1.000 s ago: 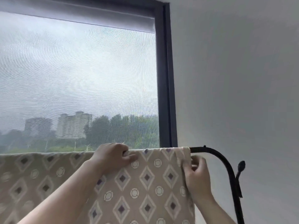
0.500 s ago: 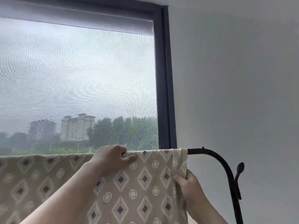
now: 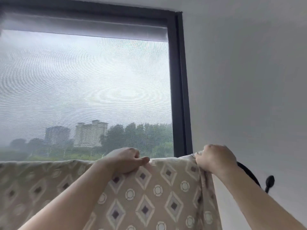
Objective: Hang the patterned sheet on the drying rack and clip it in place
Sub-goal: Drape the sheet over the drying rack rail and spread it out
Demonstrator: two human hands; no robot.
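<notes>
From the head view we see both forearms raised, our left hand gripping the top fold of the patterned sheet, which is draped over the drying rack before the window, and our right hand clutching its bunched right corner.

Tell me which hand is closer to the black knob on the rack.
Right. The right hand grips the patterned sheet at its top corner, up and left of the black knob; the left hand grips the sheet's top edge farther left.
</notes>
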